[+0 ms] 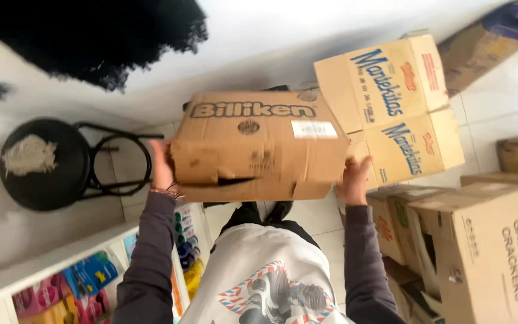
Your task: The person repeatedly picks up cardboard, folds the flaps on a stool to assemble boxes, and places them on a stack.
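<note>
Overhead: a person carries a cardboard box in both hands

Seen from a head-worn camera looking straight down, a person in dark long sleeves and a white printed shirt holds a brown cardboard box (258, 146) out in front of the chest, off the floor. The left hand (162, 165) is spread flat against the box's left end, and the right hand (355, 179) is spread flat against its right end, so the box is clamped between the two palms. The front flap of the box gapes a little along its lower edge.

Just to the right of the held box, two tan boxes (391, 108) sit stacked on the tiled floor (499, 102), and more cardboard boxes (481, 252) stand lower right. To the left, a round black stool (46, 165) with something pale and fluffy on its seat stands by the white wall. Lower left, a white shelf (43, 264) holds bright packets in pink, blue and yellow.

By the look of it, the step in hand is the carry itself: the box is lifted and not yet set down. Any next move calls for steady inward pressure from both palms and a level box, given the loose flap.
</note>
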